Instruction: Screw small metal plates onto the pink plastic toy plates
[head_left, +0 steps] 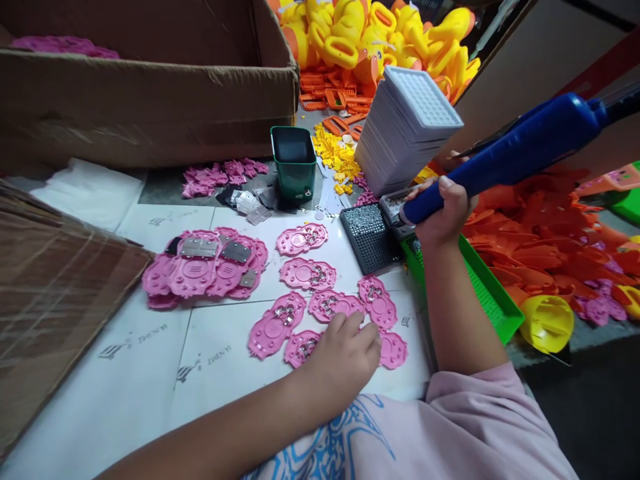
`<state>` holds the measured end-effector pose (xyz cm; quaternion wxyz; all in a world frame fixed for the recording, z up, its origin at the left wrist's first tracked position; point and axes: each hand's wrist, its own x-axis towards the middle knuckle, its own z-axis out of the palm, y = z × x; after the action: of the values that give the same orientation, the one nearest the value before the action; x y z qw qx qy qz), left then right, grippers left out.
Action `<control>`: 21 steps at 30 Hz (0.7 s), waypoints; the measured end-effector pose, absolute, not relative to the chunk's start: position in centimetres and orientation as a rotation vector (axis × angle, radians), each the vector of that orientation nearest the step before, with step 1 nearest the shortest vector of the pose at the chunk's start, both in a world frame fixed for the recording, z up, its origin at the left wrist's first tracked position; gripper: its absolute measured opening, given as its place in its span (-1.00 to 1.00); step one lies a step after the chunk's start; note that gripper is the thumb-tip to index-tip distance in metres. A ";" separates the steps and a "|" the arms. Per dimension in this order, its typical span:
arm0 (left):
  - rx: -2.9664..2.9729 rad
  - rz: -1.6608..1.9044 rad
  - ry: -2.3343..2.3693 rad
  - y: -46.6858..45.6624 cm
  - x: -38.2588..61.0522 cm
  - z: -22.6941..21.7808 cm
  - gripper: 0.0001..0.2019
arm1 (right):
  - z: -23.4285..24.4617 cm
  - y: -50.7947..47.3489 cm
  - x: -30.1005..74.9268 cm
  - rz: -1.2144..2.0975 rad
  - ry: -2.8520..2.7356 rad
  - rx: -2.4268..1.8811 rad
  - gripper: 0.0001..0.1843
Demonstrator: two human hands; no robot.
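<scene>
My right hand (443, 210) is wrapped round the grip of a blue electric screwdriver (520, 150), whose tip points down at a black tray of small screws (369, 237). My left hand (345, 353) rests with curled fingers on the white table among several pink plastic plates (305, 273) laid out flat, touching one of them. Metal parts and screws sit on those pink plates. A heap of more pink plates (200, 270) with metal contact strips lies to the left.
A large cardboard box (145, 100) stands at the back left, another cardboard sheet (50, 293) at the left. A green cup (294, 160), a stack of white trays (405, 130), a green tray (493, 297), and yellow (370, 33) and orange parts (540, 233) crowd the back and right.
</scene>
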<state>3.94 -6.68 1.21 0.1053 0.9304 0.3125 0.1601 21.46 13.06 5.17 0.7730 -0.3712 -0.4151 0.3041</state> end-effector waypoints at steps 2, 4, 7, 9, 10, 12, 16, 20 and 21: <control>2.739 0.520 0.931 -6.6 3.9 1.1 -0.90 | 5.7 12.7 21.6 0.654 -0.896 -0.792 -0.83; 2.733 0.557 0.932 -6.6 3.9 1.0 -0.90 | 6.6 11.9 21.8 0.626 -0.894 -0.781 -0.80; 2.715 0.619 0.926 -6.7 3.9 1.0 -0.89 | 8.1 9.3 22.3 0.648 -0.920 -0.787 -0.87; 2.703 0.672 0.934 -6.7 3.9 1.1 -0.89 | 9.0 6.8 22.7 0.687 -0.962 -0.784 -0.81; 2.702 0.694 0.937 -6.7 3.8 1.2 -0.89 | 9.5 5.4 22.9 0.695 -0.978 -0.778 -0.74; 2.705 0.729 0.939 -6.6 3.8 1.3 -0.90 | 10.1 2.5 23.3 0.789 -1.002 -0.819 -0.62; 2.720 0.737 0.931 -6.5 3.8 1.5 -0.89 | 10.0 -2.1 24.0 1.014 -0.995 -0.840 -0.49; 2.740 0.693 0.911 -6.5 3.8 1.7 -0.85 | 9.0 -4.7 24.0 1.098 -0.964 -0.806 -0.43; 2.743 0.687 0.903 -6.5 3.8 1.8 -0.84 | 8.9 -5.0 23.9 1.112 -0.950 -0.800 -0.43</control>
<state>3.82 -6.52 1.75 0.0867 0.9206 0.3030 0.2307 23.89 -5.01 8.85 0.6724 -0.3551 -0.4220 0.4937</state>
